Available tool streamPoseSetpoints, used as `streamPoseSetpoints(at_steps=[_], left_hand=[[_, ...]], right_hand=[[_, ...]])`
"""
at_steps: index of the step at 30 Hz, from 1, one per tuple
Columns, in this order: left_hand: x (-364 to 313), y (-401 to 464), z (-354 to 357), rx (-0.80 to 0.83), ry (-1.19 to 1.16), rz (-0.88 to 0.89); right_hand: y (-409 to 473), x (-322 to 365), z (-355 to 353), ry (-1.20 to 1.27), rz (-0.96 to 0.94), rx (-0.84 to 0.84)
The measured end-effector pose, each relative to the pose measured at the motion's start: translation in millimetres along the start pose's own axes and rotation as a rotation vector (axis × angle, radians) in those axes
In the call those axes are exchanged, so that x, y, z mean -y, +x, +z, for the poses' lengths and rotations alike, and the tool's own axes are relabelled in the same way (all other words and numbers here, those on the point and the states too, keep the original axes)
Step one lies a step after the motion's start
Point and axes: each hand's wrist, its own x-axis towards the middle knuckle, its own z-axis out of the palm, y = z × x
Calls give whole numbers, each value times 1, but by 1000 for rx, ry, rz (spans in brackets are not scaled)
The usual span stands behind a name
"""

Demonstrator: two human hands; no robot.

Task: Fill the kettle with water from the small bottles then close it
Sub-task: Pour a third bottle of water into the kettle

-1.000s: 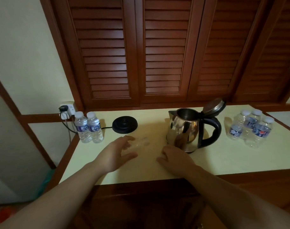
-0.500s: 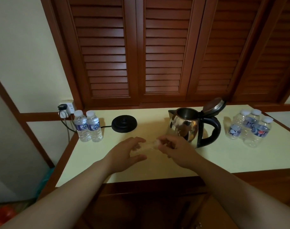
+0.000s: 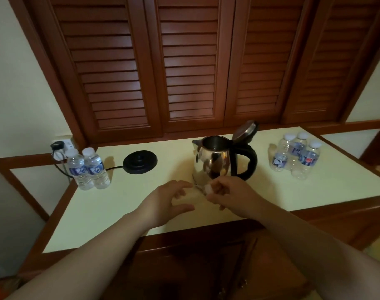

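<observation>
On the cream counter point(image 3: 271, 195), just in front of the steel kettle point(image 3: 212, 163), both hands work at one clear small bottle point(image 3: 195, 194) lying almost on its side between them. Left hand point(image 3: 163, 202) curled around the bottle's body, thumb beneath; right hand point(image 3: 230, 193) pinched on the white cap point(image 3: 208, 188) at the kettle end. Bottle is blurred and nearly see-through, so whether it holds water I cannot tell, nor whether the cap is going on or coming off. Kettle stands off its black base point(image 3: 140, 162), lid point(image 3: 244, 133) tipped back on the hinge, mouth open, handle to the right. Risks, as I judge them: if water is left inside and the cap comes free while the bottle lies this flat, it would run onto the counter rather than into the kettle; the thin plastic would also squirt under a firm squeeze. Right knuckles sit close to the kettle wall, so a jerk could nudge it. Two capped bottles point(image 3: 88, 169) stand at far left beside the wall socket point(image 3: 62, 146), the base's cord running past them; a wide reach there could topple one. A cluster of bottles point(image 3: 297, 158) stands at far right, well apart. Nothing blocks the way from bottle to kettle mouth.
</observation>
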Motion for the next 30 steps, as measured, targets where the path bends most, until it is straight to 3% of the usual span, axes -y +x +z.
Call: streamPoseSetpoints(at_steps=[6, 13, 24, 30], left_hand=[[-45, 16, 26, -52, -29, 106], [-100, 48, 68, -82, -79, 85], [-136, 106, 155, 83, 58, 5], [-134, 110, 189, 9, 116, -34]], right_hand=[[-25, -12, -35, -147, 0, -102], [-48, -42, -90, 43, 3, -168], [-62, -94, -227, -198, 28, -506], [-36, -102, -258, -388, 11, -426]])
